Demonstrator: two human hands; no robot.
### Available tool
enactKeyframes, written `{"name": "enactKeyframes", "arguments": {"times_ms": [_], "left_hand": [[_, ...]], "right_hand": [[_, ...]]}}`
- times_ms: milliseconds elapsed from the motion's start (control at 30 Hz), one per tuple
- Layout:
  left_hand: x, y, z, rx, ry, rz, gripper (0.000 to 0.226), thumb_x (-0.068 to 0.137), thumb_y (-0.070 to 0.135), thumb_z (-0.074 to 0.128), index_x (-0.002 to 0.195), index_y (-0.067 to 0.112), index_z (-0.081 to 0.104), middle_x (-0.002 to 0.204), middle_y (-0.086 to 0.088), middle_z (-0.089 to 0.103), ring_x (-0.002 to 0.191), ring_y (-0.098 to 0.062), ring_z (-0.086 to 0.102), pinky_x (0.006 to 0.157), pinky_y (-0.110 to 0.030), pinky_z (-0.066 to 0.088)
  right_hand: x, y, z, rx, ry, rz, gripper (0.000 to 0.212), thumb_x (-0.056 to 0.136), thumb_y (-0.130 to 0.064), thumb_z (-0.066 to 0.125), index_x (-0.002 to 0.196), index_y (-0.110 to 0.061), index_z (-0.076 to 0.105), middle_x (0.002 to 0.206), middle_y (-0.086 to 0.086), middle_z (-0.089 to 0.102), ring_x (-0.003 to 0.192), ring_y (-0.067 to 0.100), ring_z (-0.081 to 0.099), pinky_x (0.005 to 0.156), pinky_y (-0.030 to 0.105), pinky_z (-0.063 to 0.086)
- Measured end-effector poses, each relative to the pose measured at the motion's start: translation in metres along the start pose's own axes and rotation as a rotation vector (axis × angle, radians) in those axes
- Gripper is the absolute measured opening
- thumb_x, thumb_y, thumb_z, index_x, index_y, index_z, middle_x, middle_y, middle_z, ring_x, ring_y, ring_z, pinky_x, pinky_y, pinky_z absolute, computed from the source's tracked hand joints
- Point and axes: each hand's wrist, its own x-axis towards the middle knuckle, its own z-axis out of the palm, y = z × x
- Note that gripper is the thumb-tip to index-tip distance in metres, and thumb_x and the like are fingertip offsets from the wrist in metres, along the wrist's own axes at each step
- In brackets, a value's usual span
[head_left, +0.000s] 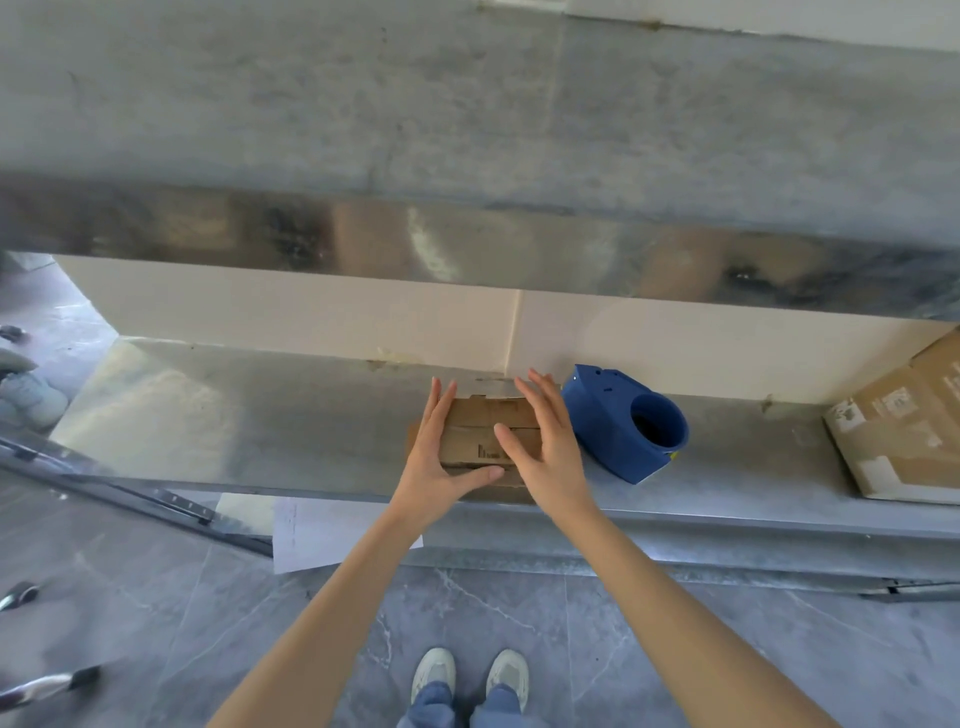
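Note:
A small brown cardboard box (480, 434) lies on the lower metal shelf (260, 415), close to its front edge. My left hand (439, 462) lies against the box's left side with straight fingers, its thumb stretched along the near edge. My right hand (545, 441) is spread over the box's right part, fingers straight and pointing toward the wall; I cannot tell whether it touches the box. Neither hand curls round the box.
A blue plastic part (623, 423) with a round opening stands just right of the box. A larger taped cardboard box (904, 431) sits at the shelf's far right. An upper metal shelf (467, 156) overhangs. Paper (322, 530), metal bars and shoes lie on the floor.

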Motion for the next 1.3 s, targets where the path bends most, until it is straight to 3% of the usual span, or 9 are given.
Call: {"name": "enactKeyframes", "arguments": {"times_ms": [167, 300, 467, 600, 700, 967, 1100, 1200, 1300], "left_hand": [[0.001, -0.001, 0.003, -0.07, 0.032, -0.016, 0.107, 0.07, 0.022, 0.088, 0.155, 0.029, 0.024, 0.162, 0.021, 0.01, 0.146, 0.005, 0.016, 0.121, -0.042, 0.025], [-0.001, -0.001, -0.001, -0.088, -0.004, -0.034, 0.095, 0.078, 0.043, 0.081, 0.153, 0.042, 0.023, 0.159, 0.029, 0.01, 0.145, 0.009, 0.012, 0.122, -0.041, 0.022], [0.01, 0.006, 0.011, -0.31, 0.218, -0.148, 0.065, 0.091, 0.035, 0.068, 0.146, 0.042, 0.035, 0.142, 0.02, 0.046, 0.134, 0.0, 0.041, 0.104, -0.022, 0.041], [0.017, 0.007, 0.017, -0.266, 0.326, -0.15, 0.04, 0.093, 0.021, 0.067, 0.128, 0.032, 0.051, 0.123, -0.001, 0.059, 0.11, -0.02, 0.061, 0.096, -0.047, 0.052], [0.016, 0.005, 0.018, -0.258, 0.332, -0.132, 0.035, 0.092, 0.015, 0.067, 0.12, 0.031, 0.054, 0.114, -0.005, 0.064, 0.101, -0.024, 0.065, 0.091, -0.054, 0.053], [0.016, 0.002, 0.014, -0.34, 0.284, -0.163, 0.031, 0.096, 0.022, 0.063, 0.121, 0.037, 0.055, 0.114, 0.002, 0.062, 0.104, -0.024, 0.064, 0.087, -0.047, 0.057], [0.021, 0.0, 0.009, -0.316, 0.224, -0.178, 0.035, 0.094, 0.021, 0.064, 0.124, 0.036, 0.053, 0.124, -0.005, 0.058, 0.113, -0.027, 0.059, 0.099, -0.053, 0.049], [0.019, 0.0, 0.003, -0.276, 0.158, -0.173, 0.05, 0.087, 0.028, 0.071, 0.131, 0.034, 0.047, 0.123, -0.002, 0.057, 0.116, -0.026, 0.058, 0.1, -0.048, 0.05], [0.011, -0.002, 0.0, -0.153, 0.155, -0.164, 0.081, 0.076, 0.038, 0.082, 0.141, 0.031, 0.036, 0.138, 0.007, 0.043, 0.131, -0.009, 0.044, 0.107, -0.029, 0.041]], "right_hand": [[0.001, 0.0, 0.002, -0.014, 0.003, -0.016, 0.056, 0.095, -0.029, 0.064, 0.146, -0.023, 0.043, 0.159, -0.012, 0.025, 0.148, 0.003, 0.014, 0.121, 0.034, 0.021], [-0.003, -0.004, -0.004, 0.121, 0.001, 0.068, 0.057, 0.096, -0.032, 0.062, 0.148, -0.03, 0.037, 0.159, -0.014, 0.023, 0.146, -0.003, 0.014, 0.12, 0.027, 0.018], [-0.005, -0.006, 0.001, 0.279, 0.042, 0.261, 0.072, 0.093, -0.035, 0.066, 0.152, -0.03, 0.025, 0.152, -0.016, 0.034, 0.139, 0.0, 0.032, 0.118, 0.038, 0.03], [-0.001, -0.004, 0.006, 0.303, 0.076, 0.315, 0.069, 0.089, -0.032, 0.072, 0.147, -0.032, 0.033, 0.142, -0.018, 0.043, 0.131, 0.004, 0.043, 0.112, 0.04, 0.039], [-0.001, -0.003, 0.011, 0.263, 0.1, 0.281, 0.056, 0.089, -0.027, 0.071, 0.137, -0.03, 0.041, 0.131, -0.013, 0.05, 0.123, 0.01, 0.049, 0.107, 0.042, 0.043], [-0.003, -0.001, 0.007, 0.435, 0.082, 0.327, 0.045, 0.096, -0.033, 0.062, 0.136, -0.041, 0.041, 0.128, -0.021, 0.052, 0.116, 0.003, 0.054, 0.092, 0.022, 0.05], [-0.001, -0.004, 0.006, 0.427, 0.069, 0.356, 0.044, 0.099, -0.032, 0.057, 0.14, -0.036, 0.04, 0.124, -0.036, 0.049, 0.11, -0.017, 0.047, 0.086, 0.005, 0.041], [-0.001, -0.007, 0.003, 0.388, 0.061, 0.363, 0.042, 0.099, -0.041, 0.054, 0.138, -0.038, 0.04, 0.121, -0.047, 0.041, 0.109, -0.03, 0.037, 0.086, 0.001, 0.034], [0.002, -0.009, 0.002, 0.403, 0.059, 0.37, 0.034, 0.101, -0.044, 0.047, 0.134, -0.037, 0.041, 0.125, -0.037, 0.041, 0.111, -0.026, 0.037, 0.088, 0.007, 0.032]]}}
